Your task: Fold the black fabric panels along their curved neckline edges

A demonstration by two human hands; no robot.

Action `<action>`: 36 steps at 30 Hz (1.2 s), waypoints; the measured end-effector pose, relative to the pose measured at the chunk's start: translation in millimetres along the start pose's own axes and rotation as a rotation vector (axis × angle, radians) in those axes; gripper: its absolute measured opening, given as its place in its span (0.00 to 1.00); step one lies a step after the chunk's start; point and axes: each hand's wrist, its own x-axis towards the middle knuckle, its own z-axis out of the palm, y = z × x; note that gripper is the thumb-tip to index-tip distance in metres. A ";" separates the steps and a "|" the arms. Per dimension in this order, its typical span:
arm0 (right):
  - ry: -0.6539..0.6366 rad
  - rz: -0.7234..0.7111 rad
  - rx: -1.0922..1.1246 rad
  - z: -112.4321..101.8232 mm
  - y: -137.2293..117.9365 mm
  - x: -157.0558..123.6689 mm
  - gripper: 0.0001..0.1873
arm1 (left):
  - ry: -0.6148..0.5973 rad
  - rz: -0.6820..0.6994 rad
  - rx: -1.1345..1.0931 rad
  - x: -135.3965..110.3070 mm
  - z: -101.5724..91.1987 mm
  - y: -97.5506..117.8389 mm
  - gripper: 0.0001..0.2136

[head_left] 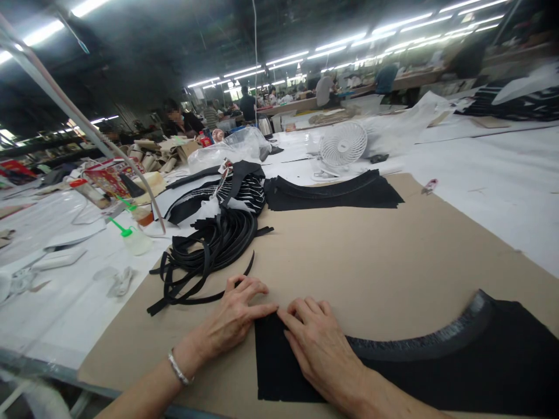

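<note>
Has a black cloth piece (458, 372) laid flat at the near right of a brown sheet (349, 256), with a grey band (414, 347) along its curved upper edge. Brings the left hand (241, 309) to the upper left part of the cloth, thumb stretched towards the right hand (315, 337), which lies over the cloth with fingers bent. Has the fingertips of both hands close together at the upper edge; cannot tell whether either grip is clamped on the cloth or merely resting there. Passes the left hand over a thin black strip (251, 265), also without showing whether it is held. Wears a silvery bracelet (180, 368) on the left wrist.

Leaves a tangled coil of black strips (218, 244) beyond the left hand, just in front of a bundle of striped fabric (242, 195). Has another curved black piece (332, 195) at the sheet's far edge, beside that bundle.

Farther out, has a white fan (347, 142) standing on the white table (480, 157), and a green-tipped bottle (136, 241) left of the coil. Shows people (325, 90) near other tables in the background, beneath rows of lit tubes (347, 39).
</note>
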 end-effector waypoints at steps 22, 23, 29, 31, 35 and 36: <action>-0.005 -0.033 -0.094 -1.0 -1.6 -0.9 0.13 | 0.110 -0.052 0.030 -4.1 -2.7 6.6 0.21; -0.007 -0.031 -0.093 -0.5 -1.5 -1.0 0.13 | 0.095 -0.041 0.034 -4.3 -1.7 7.5 0.21; -0.008 -0.016 -0.078 -1.7 -1.8 -1.3 0.13 | 0.163 -0.123 0.005 -9.3 -2.2 6.8 0.22; -0.012 -0.004 -0.070 -4.7 -2.7 0.6 0.13 | 0.184 -0.197 -0.032 -9.9 -1.8 9.8 0.18; -0.052 0.028 -0.051 -12.1 -6.5 8.5 0.13 | 0.128 -0.444 -0.185 -6.8 2.6 25.6 0.09; -0.062 0.037 -0.046 -13.5 -7.7 10.9 0.13 | 0.111 -0.504 -0.227 -5.3 3.7 30.0 0.09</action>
